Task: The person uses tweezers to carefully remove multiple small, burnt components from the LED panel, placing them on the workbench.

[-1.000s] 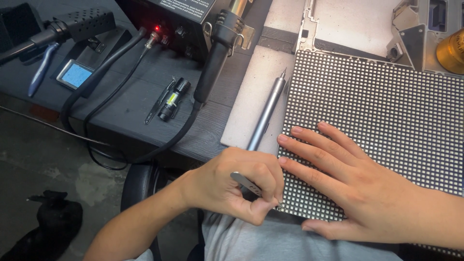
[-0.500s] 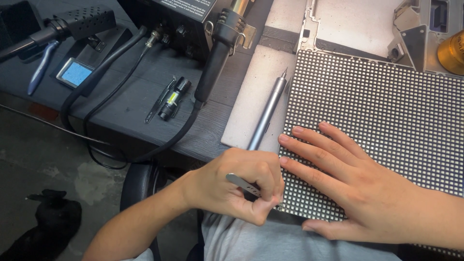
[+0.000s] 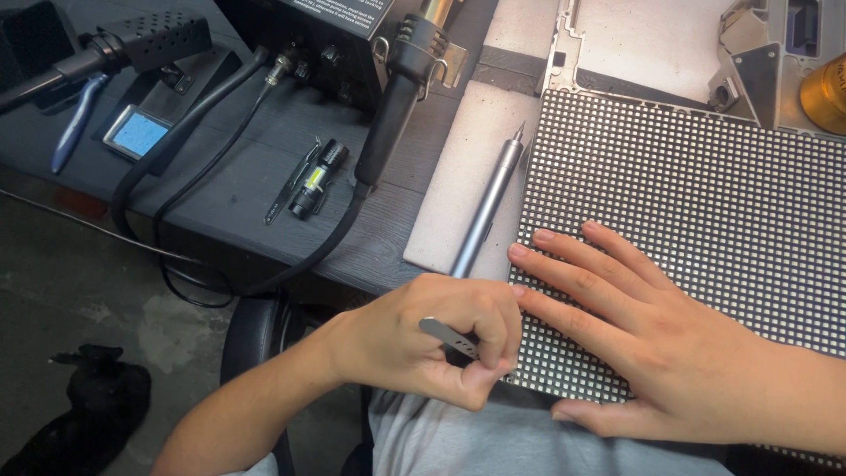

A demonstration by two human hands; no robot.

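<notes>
Head view showed the left hand [image 3: 432,339] clenched around slim metal tweezers [image 3: 448,333], their tips hidden behind the fingers at the near left corner of the dotted LED panel [image 3: 705,194]; the right hand [image 3: 652,344] lay flat and released on the panel's near edge, fingers spread and pointing toward the left hand, the nearest fingertip just beside the left knuckles, holding nothing; the panel sat on the right part of the dark grey workbench [image 3: 238,176], overlapping a pale slab [image 3: 463,176]; a silver pen-shaped tool [image 3: 487,207] lay on that slab, running along the panel's left edge, its lower end passing behind the left hand; to the left, a black hot-air handpiece [image 3: 397,97] leaned against a black station box [image 3: 344,35], its hose [image 3: 308,260] curling off the bench edge; a small black torch with a green band [image 3: 319,176] and a thin dark pick [image 3: 291,185] lay side by side near the hose; farther left stood a perforated black handpiece [image 3: 150,40], a blue-handled tool [image 3: 75,119] and a small tray with a blue pad [image 3: 137,132]; a brass-coloured object [image 3: 827,92] stood at the right edge, cut off by the frame.
</notes>
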